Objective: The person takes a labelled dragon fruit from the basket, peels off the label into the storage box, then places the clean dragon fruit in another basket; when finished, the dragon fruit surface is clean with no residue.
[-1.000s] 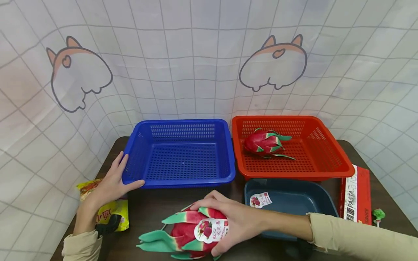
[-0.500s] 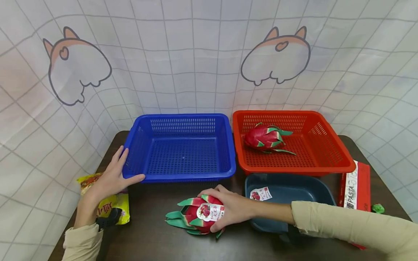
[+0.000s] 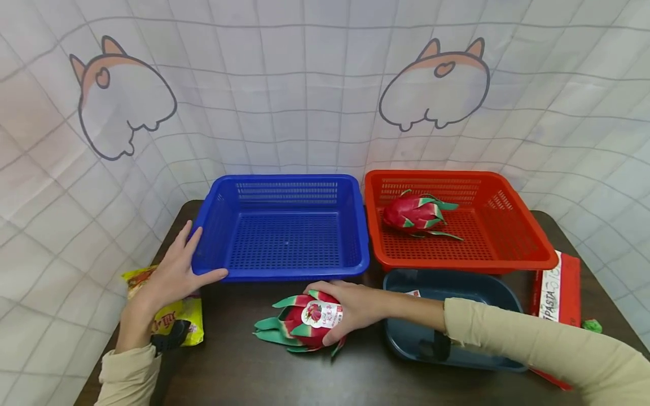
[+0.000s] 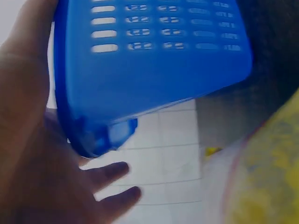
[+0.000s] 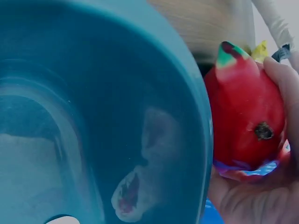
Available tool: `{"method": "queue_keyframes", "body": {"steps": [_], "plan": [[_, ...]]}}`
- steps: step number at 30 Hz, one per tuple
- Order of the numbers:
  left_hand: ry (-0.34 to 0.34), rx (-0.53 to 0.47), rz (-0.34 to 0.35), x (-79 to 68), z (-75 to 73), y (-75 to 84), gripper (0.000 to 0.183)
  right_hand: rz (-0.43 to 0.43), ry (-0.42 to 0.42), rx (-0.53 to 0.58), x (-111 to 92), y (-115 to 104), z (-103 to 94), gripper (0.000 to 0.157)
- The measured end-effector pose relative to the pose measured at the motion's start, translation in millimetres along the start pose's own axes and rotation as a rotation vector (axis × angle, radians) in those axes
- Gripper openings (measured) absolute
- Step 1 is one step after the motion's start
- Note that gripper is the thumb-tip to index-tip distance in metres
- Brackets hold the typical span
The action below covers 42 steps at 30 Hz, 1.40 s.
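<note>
My right hand (image 3: 358,304) grips a red dragon fruit (image 3: 299,327) from its right side, thumb in front and fingers behind. Its green leaf tips point left, and a white label faces up. In the right wrist view, the rounded stem end of the dragon fruit (image 5: 240,112) shows beside the basin's rim. My left hand (image 3: 175,273) touches the near left corner of a blue basket (image 3: 299,274), with straight, spread fingers along the side and the thumb at the front rim. Another dragon fruit (image 3: 413,213) lies in the red basket (image 3: 462,263).
A dark blue basin (image 3: 457,282) stands before the red basket, under my right forearm. To its right lie a red pasta box (image 3: 570,287) and a small green item (image 3: 591,325). A yellow packet (image 3: 188,316) lies beneath my left forearm. A patterned cloth (image 3: 304,84) hangs behind.
My right hand has moved the dragon fruit farther from me, and it looks smaller and lower to the table. The left hand stays at the blue basket. The head view has shifted slightly.
</note>
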State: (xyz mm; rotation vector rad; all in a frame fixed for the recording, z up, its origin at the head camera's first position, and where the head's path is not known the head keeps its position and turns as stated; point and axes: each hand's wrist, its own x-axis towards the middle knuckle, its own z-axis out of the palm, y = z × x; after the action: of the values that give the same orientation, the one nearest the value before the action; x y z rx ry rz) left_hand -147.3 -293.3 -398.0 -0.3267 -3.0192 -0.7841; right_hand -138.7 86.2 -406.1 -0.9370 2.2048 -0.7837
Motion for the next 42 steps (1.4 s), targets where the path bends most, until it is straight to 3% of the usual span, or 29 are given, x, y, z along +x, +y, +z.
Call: {"method": "queue_keyframes", "body": {"steps": [2,5,7,11,14,19,26,35,42], "plan": [[0.069,0.060,0.108,-0.2,-1.5,10.2,0.107,-0.004,-0.010,0.004,-3,1,-2.2,0.079],[0.173,0.115,0.303,-4.6,-3.4,38.5,0.103,-0.003,-0.003,0.009,-7,2,-2.5,0.081],[0.182,0.099,0.403,-10.8,-2.7,62.0,0.105,0.000,0.002,0.004,-8,2,-2.3,0.083],[0.076,0.009,0.522,-23.2,13.3,105.0,0.111,0.003,0.012,-0.034,-5,1,-3.2,0.090],[-0.041,-0.025,0.574,-27.1,35.8,123.7,0.106,0.010,0.017,-0.042,-4,2,-3.6,0.094],[-0.147,-0.028,0.605,-24.4,69.6,131.5,0.097,0.007,0.025,-0.009,-2,7,-3.1,0.092],[-0.181,-0.029,0.584,-19.2,93.0,124.9,0.097,-0.035,0.034,-0.008,-3,10,-1.3,0.086],[-0.173,-0.065,0.583,-14.1,103.2,120.0,0.083,-0.011,0.049,0.052,-7,10,4.1,0.087],[-0.162,-0.126,0.558,-12.6,108.6,116.2,0.079,0.028,0.133,0.019,-13,7,10.3,0.086]]}}
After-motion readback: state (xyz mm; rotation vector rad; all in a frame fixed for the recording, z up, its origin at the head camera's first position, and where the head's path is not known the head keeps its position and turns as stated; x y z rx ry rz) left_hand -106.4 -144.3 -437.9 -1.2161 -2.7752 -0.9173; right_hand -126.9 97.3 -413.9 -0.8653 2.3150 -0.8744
